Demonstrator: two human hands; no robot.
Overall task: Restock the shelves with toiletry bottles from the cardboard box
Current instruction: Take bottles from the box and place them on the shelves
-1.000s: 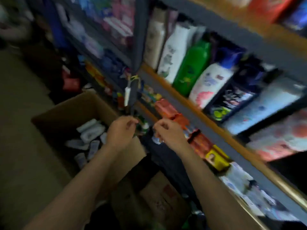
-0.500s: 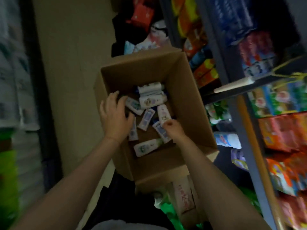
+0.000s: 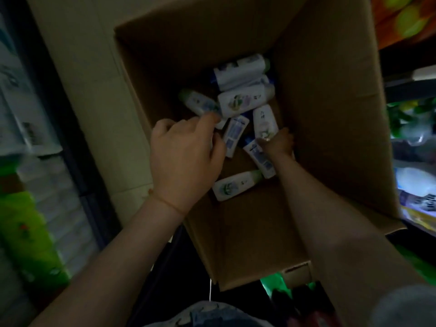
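The open cardboard box [image 3: 330, 114] stands below me with several white toiletry bottles lying loose on its bottom. Both hands are down inside it. My left hand [image 3: 186, 152] is knuckles up, its fingers curled over a white bottle that is mostly hidden beneath them. Its index fingertip touches a green-capped bottle [image 3: 198, 102]. My right hand [image 3: 279, 142] grips the lower end of an upright-lying white bottle [image 3: 264, 121], just above a blue-labelled bottle [image 3: 259, 159]. A larger white bottle [image 3: 245, 100] and another green-capped one [image 3: 236, 185] lie untouched.
Shelf goods [image 3: 412, 161] crowd the right side close to the box's right wall. Green and white packs [image 3: 28, 232] are stacked at the left. Pale floor [image 3: 94, 90] runs along the box's left side. Another carton edge [image 3: 297, 274] sits below the box.
My view turned from the shelf down to the box and closed in. Both hands dropped into the box. The left hand's fingers curled down, and the right hand closed on a bottle.
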